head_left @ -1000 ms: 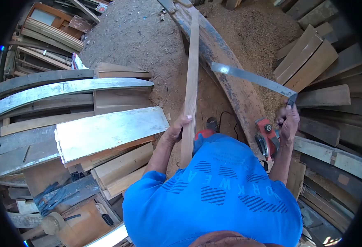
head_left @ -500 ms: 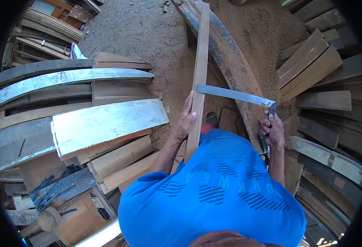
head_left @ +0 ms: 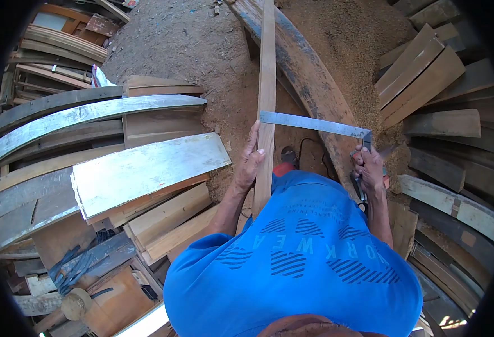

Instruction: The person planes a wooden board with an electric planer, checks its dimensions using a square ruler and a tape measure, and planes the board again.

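My left hand (head_left: 249, 163) is closed around the edge of a long, narrow wooden board (head_left: 267, 73), thumb on its upper face. The board runs from my body away over a wooden bench. In my right hand (head_left: 369, 167) is the dark handle of a try square (head_left: 314, 123). Its metal blade stretches left, and the blade's far end lies across the board just beyond my left hand. The fingers of my right hand are wrapped round the handle and hide part of it.
A worn, thick wooden bench (head_left: 314, 76) slants below the board. On the left are stacked planks and a whitish panel (head_left: 151, 168). More boards (head_left: 421, 73) lie piled on the right. A mallet head (head_left: 76, 304) shows at lower left. Sawdust covers the ground (head_left: 359, 50).
The board's far end has shifted left in view. The square and both hands have moved slightly left with it, the blade still across the board.
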A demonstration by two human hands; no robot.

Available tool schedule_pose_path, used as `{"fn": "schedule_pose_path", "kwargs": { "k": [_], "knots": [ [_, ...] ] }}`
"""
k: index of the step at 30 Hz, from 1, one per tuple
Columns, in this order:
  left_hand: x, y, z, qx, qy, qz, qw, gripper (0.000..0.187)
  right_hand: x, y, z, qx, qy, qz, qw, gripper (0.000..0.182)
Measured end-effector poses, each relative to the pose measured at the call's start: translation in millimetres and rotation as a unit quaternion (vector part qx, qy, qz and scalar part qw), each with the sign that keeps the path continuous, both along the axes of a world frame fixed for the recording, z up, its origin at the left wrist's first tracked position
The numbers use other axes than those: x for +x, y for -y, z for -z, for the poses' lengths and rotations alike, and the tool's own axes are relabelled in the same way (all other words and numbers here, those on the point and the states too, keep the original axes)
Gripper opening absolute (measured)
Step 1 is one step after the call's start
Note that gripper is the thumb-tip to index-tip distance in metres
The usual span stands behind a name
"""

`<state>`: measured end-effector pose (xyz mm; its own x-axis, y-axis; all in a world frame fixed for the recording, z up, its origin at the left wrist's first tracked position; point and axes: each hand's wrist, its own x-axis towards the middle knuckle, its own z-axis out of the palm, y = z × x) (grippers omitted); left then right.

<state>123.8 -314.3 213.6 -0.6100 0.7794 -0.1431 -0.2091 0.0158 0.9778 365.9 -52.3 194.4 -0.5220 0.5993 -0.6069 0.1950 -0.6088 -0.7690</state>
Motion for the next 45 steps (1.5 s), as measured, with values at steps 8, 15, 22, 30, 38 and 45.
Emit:
{"fn": "schedule_pose_path", "kwargs": {
  "k": [8,15,22,30,38,45],
  "knots": [
    [1.5,-5.1,2.7,0.003,-0.004,0.005,1.0,0.082,-0.3,-5.8,6.2,0.007,0.031,-0.021,0.999,0.02],
    [1.1,-5.6,-1.4,-0.005,-0.001,0.007,1.0,0.083,-1.6,-4.9,8.5,0.004,0.03,-0.017,0.999,0.021],
    [-0.6,-2.8,4.0,0.004,-0.011,0.007,1.0,0.083,-2.6,-4.7,7.9,0.003,0.019,-0.018,1.0,0.02],
    [-11.1,27.8,19.6,0.074,0.258,-0.106,0.957,0.076,-0.7,-24.3,-35.5,0.086,-0.133,0.143,0.977,0.028],
    [-25.2,65.6,58.6,0.272,0.468,-0.136,0.83,0.061,135.9,-121.0,9.8,0.302,0.137,0.283,0.9,0.05],
    [5.2,40.4,15.7,-0.035,0.129,-0.165,0.977,0.068,403.3,-108.5,250.1,0.485,0.571,-0.152,0.644,0.03]
  ]
}}
